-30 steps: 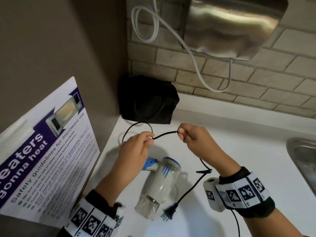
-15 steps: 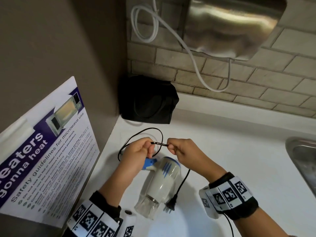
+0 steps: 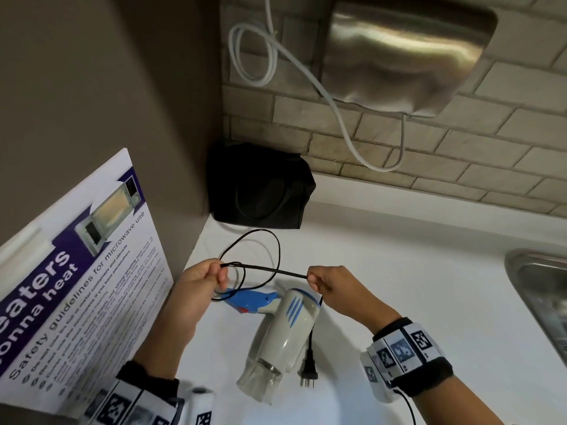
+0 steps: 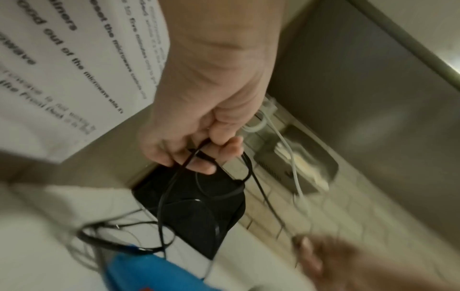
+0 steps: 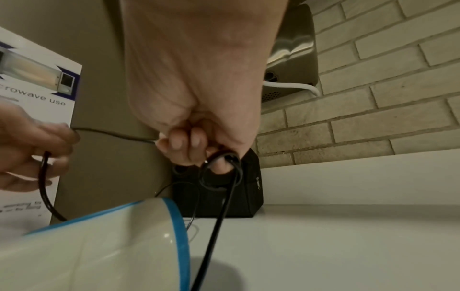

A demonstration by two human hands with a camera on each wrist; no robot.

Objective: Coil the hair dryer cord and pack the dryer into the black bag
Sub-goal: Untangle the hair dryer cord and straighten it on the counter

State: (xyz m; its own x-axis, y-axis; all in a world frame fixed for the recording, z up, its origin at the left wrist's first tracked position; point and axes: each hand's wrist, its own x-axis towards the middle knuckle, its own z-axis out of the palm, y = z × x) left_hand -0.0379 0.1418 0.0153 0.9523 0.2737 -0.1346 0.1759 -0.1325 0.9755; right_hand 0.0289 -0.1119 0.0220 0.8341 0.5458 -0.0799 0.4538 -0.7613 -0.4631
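A white and blue hair dryer (image 3: 285, 329) lies on the white counter (image 3: 429, 286), its blue handle (image 3: 251, 300) pointing left. Its thin black cord (image 3: 267, 269) is stretched between my hands above the dryer. My left hand (image 3: 211, 276) pinches gathered loops of cord (image 4: 196, 157); one loop (image 3: 260, 240) arcs toward the bag. My right hand (image 3: 319, 280) pinches the cord (image 5: 219, 161), and the rest hangs down to the plug (image 3: 309, 374) on the counter. The black bag (image 3: 260, 187) stands in the back corner.
A microwave safety poster (image 3: 79, 286) leans against the brown side wall on the left. A metal hand dryer (image 3: 405, 50) with a white cable (image 3: 306, 75) hangs on the brick wall. A steel sink (image 3: 543, 296) lies at the right edge.
My hands came together half a second ago and have now drawn apart again. The loop held in my left hand has grown, and the plug has slid nearer the dryer.
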